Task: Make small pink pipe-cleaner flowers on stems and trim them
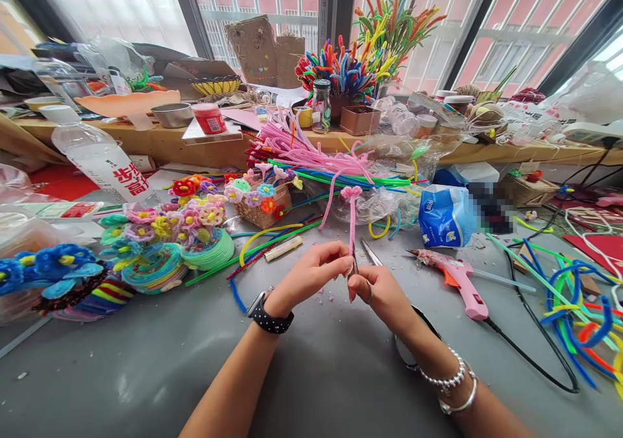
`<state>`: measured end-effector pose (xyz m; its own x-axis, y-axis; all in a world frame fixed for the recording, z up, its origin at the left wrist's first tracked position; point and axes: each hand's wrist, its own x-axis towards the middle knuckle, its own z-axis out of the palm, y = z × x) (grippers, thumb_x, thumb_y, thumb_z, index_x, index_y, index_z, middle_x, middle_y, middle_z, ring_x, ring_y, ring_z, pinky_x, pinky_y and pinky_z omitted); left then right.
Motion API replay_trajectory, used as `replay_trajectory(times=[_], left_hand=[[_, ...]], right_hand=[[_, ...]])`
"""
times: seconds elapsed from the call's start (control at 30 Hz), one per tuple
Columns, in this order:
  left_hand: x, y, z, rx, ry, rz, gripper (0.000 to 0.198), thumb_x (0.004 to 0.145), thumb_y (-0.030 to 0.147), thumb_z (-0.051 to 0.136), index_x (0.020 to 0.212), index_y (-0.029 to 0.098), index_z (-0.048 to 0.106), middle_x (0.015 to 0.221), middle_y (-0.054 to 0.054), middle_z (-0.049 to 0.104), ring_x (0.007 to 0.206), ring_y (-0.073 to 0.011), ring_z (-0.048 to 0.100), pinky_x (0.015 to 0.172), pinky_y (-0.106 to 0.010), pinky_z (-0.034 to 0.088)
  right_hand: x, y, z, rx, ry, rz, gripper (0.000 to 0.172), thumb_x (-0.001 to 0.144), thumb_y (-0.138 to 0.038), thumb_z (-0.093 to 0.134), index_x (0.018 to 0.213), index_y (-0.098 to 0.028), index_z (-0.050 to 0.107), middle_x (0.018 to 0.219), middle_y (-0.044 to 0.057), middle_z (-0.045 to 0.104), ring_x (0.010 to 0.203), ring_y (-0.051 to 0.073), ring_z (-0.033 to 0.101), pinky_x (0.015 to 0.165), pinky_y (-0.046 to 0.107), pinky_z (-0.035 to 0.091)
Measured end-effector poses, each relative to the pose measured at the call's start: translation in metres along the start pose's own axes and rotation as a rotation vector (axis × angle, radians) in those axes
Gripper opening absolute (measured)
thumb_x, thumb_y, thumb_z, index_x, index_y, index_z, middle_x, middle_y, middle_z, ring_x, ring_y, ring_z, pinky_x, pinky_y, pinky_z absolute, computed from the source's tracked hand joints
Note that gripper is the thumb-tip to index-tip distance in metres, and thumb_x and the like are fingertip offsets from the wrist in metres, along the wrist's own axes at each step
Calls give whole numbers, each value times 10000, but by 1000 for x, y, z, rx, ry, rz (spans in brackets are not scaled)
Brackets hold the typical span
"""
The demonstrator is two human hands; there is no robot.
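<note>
A pink pipe-cleaner flower (351, 214) stands upright above my fingertips, its curled head on top of a fuzzy stem. My left hand (325, 266) is closed, pinching the stem low down. Close against it, my right hand (377, 289) is also closed, thumb and finger pressed together at the stem's lower end. A thin, dark, shiny bit shows between the fingertips; its kind I cannot make out. Behind my right hand lies a pointed metal blade (371, 252), and a dark looped handle (405, 352) shows under my right forearm.
To the right lie a pink glue gun (455, 272) with its cord, a blue tissue pack (446, 217) and loose coloured pipe cleaners (579, 315). Finished flower pots (207, 250) and a water bottle (104, 159) stand left. Pink pipe cleaners (311, 149) are heaped behind, below a cluttered ledge.
</note>
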<state>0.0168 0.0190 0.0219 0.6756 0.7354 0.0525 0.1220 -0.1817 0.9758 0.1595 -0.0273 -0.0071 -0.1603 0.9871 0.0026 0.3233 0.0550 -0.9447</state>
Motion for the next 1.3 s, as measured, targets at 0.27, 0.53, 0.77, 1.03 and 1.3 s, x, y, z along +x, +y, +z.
replay_trajectory(times=[0.27, 0.53, 0.77, 1.03, 1.3], left_hand=[[2, 0, 4, 132, 100, 30, 212, 766, 311, 460, 630, 151, 432, 602, 44, 404, 575, -78, 367, 535, -190, 304], [2, 2, 5, 136, 131, 60, 240, 793, 321, 430, 626, 149, 452, 599, 35, 449, 566, -79, 405, 541, -188, 327], [1, 0, 4, 143, 96, 66, 248, 794, 325, 433, 626, 146, 468, 591, 30, 473, 571, -81, 425, 554, -189, 339], [2, 1, 4, 130, 120, 72, 251, 797, 335, 421, 638, 148, 472, 610, 23, 475, 584, -87, 437, 553, -196, 353], [1, 1, 2, 184, 92, 59, 268, 798, 343, 414, 634, 145, 487, 607, 21, 486, 585, -91, 432, 566, -203, 348]], right_hand=[[2, 3, 2, -160, 77, 25, 595, 604, -727, 406, 459, -154, 465, 434, -33, 376, 448, 83, 320, 447, 215, 249], [1, 1, 2, -172, -13, -7, 669, 609, -774, 284, 501, -149, 495, 478, -13, 426, 478, 97, 373, 463, 219, 277], [1, 0, -3, -103, -95, -28, 679, 613, -778, 261, 533, -147, 498, 504, -16, 407, 496, 99, 370, 474, 223, 286], [1, 1, 0, -55, -17, 34, 621, 567, -772, 362, 489, -161, 429, 466, -33, 370, 467, 85, 334, 445, 215, 259], [0, 0, 0, 4, -64, 29, 641, 581, -776, 339, 485, -155, 463, 430, -59, 265, 426, 72, 256, 433, 223, 208]])
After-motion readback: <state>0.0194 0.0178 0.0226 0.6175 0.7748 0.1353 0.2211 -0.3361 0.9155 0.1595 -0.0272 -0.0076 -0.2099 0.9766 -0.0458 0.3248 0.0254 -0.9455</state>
